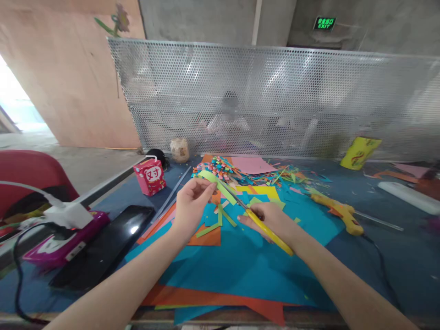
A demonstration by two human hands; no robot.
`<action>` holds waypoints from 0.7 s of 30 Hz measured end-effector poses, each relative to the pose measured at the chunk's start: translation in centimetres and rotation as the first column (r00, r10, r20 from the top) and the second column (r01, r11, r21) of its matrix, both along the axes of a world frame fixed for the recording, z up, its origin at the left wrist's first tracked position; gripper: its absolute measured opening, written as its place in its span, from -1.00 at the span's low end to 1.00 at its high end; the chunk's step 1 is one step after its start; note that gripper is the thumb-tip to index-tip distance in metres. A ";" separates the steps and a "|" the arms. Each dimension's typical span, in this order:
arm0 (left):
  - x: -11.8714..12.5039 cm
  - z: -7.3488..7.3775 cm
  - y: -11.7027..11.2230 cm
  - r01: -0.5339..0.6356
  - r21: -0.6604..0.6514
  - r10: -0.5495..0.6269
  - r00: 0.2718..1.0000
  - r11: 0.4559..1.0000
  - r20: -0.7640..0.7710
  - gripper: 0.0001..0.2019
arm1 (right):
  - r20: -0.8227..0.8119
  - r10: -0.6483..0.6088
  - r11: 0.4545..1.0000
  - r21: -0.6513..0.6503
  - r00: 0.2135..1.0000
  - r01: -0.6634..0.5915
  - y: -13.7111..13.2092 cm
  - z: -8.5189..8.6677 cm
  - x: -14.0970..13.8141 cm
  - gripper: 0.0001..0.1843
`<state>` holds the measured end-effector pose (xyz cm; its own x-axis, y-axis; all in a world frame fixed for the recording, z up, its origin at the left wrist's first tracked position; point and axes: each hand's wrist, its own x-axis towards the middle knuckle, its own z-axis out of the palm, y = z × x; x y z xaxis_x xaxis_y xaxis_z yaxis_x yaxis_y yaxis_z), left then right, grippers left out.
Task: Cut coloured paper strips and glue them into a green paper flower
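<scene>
Blue tabletop (405, 256) w/ mesh panel (240, 68) & concrete wall (206, 20) behind; L hand (193, 201) pinches green strip (208, 176), R hand (273, 216) grips scissors (258, 221).

Your only view came from the camera on your head, looking forward and down over the worktop (412, 256). It sat close: your forearms (137, 275) entered from the lower edge, with your left grip (192, 204) and right grip (263, 220) near the middle. Ahead, it faced the perforated metal screen (192, 91) across the worktop's far side, with the exit sign (324, 23) beyond, high on the right. How deep your view reached behind the screen was hard to judge through the holes.
</scene>
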<state>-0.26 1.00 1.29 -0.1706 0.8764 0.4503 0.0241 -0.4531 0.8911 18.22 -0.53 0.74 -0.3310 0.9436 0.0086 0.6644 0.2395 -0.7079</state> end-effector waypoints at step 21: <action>0.3 -0.2 0.2 0.257 -0.096 -0.228 0.942 0.962 0.247 -0.83 | 0.001 -0.025 1.000 0.008 1.000 0.025 0.0 -0.2 -0.2 -0.57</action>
<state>0.06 1.19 1.06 -0.0322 0.9507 0.3083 -0.2859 -0.3043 0.9087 18.05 -0.52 0.58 -0.3075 0.9514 0.0155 0.6708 0.2284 -0.7056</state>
